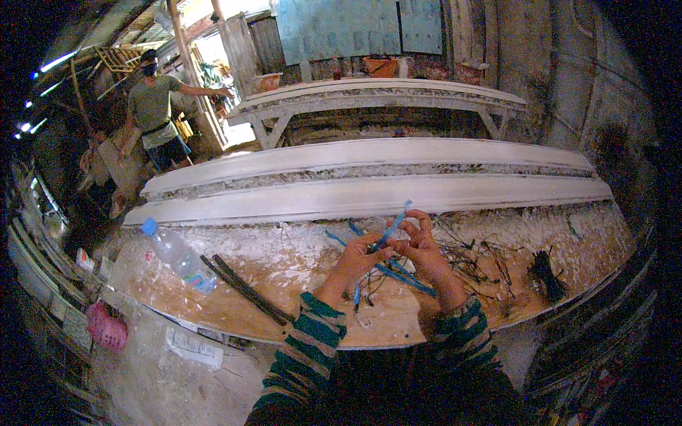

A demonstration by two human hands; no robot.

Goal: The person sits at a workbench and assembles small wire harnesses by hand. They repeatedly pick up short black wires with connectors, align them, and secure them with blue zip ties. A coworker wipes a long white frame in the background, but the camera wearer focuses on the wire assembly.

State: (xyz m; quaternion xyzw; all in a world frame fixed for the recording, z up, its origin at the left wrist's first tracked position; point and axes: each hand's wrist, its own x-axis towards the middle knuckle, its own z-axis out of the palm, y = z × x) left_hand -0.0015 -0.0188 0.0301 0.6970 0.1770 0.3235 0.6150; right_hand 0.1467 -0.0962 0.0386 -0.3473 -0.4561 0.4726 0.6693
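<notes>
Bench: plaster-crusted wooden workbench (pixel 234 302), long white mouldings (pixel 369 199) lying behind.
Hands: left hand (pixel 353 263) and right hand (pixel 425 250) both pinch blue plastic strips (pixel 393 226) above the bench.
Room: cluttered workshop, person (pixel 153 106) standing far left.

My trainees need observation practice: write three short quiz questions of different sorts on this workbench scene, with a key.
1. True or false: both hands pinch the blue strip.
2. The bottle lies: A) left of the hands, B) right of them, C) on the floor.
3. What lies just right of the bottle?

Key: 1 true; 2 A; 3 dark rods.
</notes>
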